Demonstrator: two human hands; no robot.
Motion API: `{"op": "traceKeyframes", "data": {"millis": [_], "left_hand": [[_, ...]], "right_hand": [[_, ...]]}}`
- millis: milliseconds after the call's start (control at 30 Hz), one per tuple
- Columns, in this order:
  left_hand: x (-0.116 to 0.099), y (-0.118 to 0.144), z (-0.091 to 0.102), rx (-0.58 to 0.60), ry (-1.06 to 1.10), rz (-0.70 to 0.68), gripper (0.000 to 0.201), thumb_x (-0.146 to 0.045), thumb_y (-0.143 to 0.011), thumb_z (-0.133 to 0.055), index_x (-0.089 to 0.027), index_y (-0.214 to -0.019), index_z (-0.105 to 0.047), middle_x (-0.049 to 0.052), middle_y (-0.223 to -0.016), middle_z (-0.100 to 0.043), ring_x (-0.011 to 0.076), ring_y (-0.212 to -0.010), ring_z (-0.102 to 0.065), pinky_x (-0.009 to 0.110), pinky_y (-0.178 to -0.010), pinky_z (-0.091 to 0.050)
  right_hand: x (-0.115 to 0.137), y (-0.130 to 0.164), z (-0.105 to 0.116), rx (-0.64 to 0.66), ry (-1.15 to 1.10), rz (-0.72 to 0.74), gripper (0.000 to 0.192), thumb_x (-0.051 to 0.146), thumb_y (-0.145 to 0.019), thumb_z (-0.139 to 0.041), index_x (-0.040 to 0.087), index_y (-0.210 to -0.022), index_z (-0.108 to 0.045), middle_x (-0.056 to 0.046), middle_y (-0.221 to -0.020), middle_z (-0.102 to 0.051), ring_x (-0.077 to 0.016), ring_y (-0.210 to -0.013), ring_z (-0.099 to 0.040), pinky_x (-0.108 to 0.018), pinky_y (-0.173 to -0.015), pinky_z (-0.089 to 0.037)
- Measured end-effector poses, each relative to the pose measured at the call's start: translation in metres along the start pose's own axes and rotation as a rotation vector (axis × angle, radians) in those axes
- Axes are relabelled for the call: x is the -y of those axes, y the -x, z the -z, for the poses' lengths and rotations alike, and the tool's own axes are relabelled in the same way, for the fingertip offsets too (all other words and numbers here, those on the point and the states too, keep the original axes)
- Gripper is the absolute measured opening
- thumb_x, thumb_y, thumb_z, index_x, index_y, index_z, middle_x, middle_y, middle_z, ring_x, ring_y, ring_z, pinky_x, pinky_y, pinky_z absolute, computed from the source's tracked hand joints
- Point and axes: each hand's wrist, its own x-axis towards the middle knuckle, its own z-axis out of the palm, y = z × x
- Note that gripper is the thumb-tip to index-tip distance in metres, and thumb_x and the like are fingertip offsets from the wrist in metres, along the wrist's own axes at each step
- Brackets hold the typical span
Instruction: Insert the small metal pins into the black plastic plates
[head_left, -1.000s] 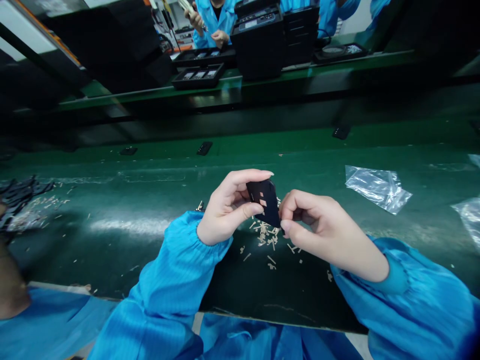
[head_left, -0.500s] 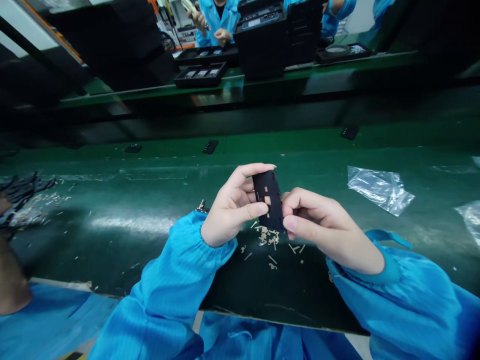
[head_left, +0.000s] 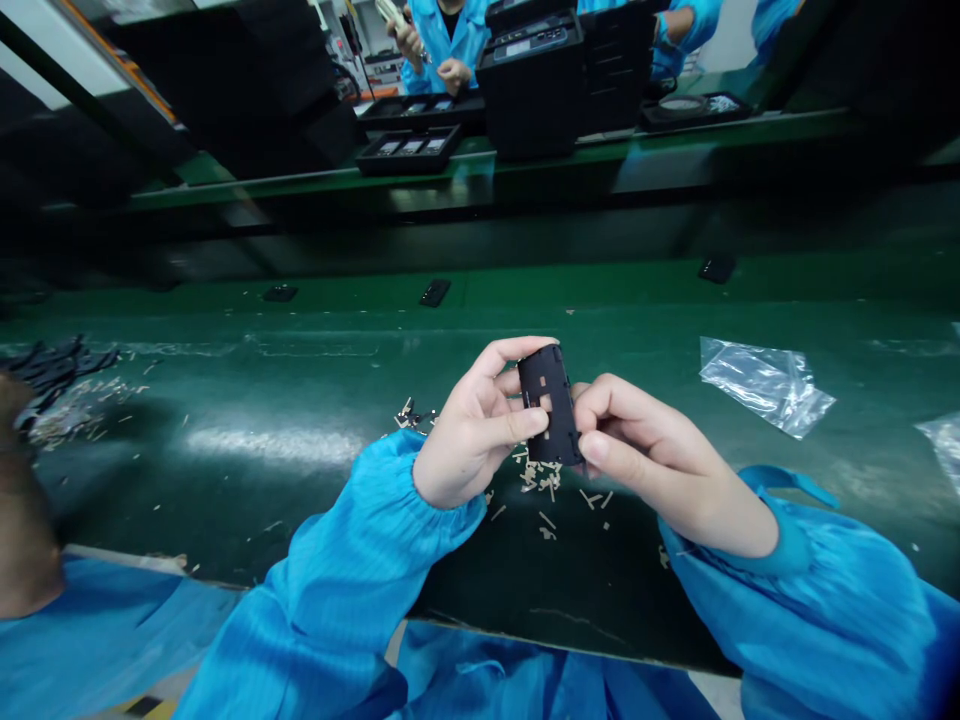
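A small black plastic part (head_left: 550, 403) is held upright at frame centre, just above a green work surface (head_left: 300, 400). It is pinched by both hands. The left hand (head_left: 480, 430) is closed on the part's left edge: thumb across the front face, index finger curled over the top corner, other fingers tucked behind. The right hand (head_left: 645, 455) is clamped on the lower right edge, thumb tip pressed at the bottom corner, fingers bunched tight w/ no gap seen.

The part is flat, roughly rectangular w/ rounded corners, matte black, w/ a few small square cut-outs thru which skin shows.

Directly below the part, tiny pale scraps (head_left: 544, 485) are scattered on the surface. A crumpled clear plastic bag (head_left: 765, 385) lies at centre right. At left edge, a dark pile of parts (head_left: 52, 365) is seen. At upper centre, black trays (head_left: 409, 150) sit on a far bench, beside a co-worker's hand (head_left: 454, 72) in a blue sleeve.
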Motion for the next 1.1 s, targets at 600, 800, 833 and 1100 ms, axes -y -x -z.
{"op": "traceKeyframes", "data": {"millis": [600, 800, 833, 1100], "left_hand": [[0.008, 0.005, -0.011, -0.21, 0.109, 0.07, 0.038, -0.008, -0.067, -0.063, -0.02, -0.1, -0.047, -0.001, -0.078, -0.053, 0.0083, -0.063, -0.055, 0.019, -0.055, -0.048], [0.009, 0.007, -0.015, -0.239, 0.149, 0.105, 0.039, -0.01, -0.066, -0.066, -0.019, -0.099, -0.046, -0.002, -0.078, -0.053, 0.0084, -0.065, -0.055, 0.018, -0.056, -0.047], [0.01, 0.007, -0.015, -0.24, 0.155, 0.11, 0.039, -0.01, -0.065, -0.066, -0.019, -0.098, -0.046, -0.002, -0.078, -0.053, 0.0082, -0.065, -0.055, 0.018, -0.056, -0.046], [0.01, 0.006, -0.016, -0.237, 0.177, 0.152, 0.042, -0.014, -0.063, -0.068, -0.019, -0.098, -0.045, -0.002, -0.077, -0.053, 0.0083, -0.063, -0.054, 0.019, -0.055, -0.044]], "right_hand": [[-0.01, -0.001, -0.006, -0.159, 0.359, 0.18, 0.005, 0.024, -0.091, -0.038, 0.022, -0.086, -0.038, 0.001, -0.076, -0.042, -0.0116, -0.063, -0.041, -0.027, -0.055, -0.034], [-0.016, -0.003, -0.007, -0.222, 0.475, 0.337, 0.002, 0.02, -0.09, -0.037, 0.022, -0.09, -0.037, 0.0, -0.077, -0.042, -0.0128, -0.064, -0.04, -0.028, -0.056, -0.035], [-0.016, -0.003, -0.008, -0.232, 0.494, 0.359, 0.001, 0.02, -0.09, -0.037, 0.022, -0.09, -0.037, -0.001, -0.077, -0.042, -0.0133, -0.064, -0.041, -0.028, -0.056, -0.035], [-0.021, -0.004, -0.01, -0.28, 0.611, 0.456, 0.006, 0.025, -0.092, -0.035, 0.022, -0.097, -0.035, -0.004, -0.08, -0.044, -0.0172, -0.07, -0.045, -0.033, -0.06, -0.039]]}}
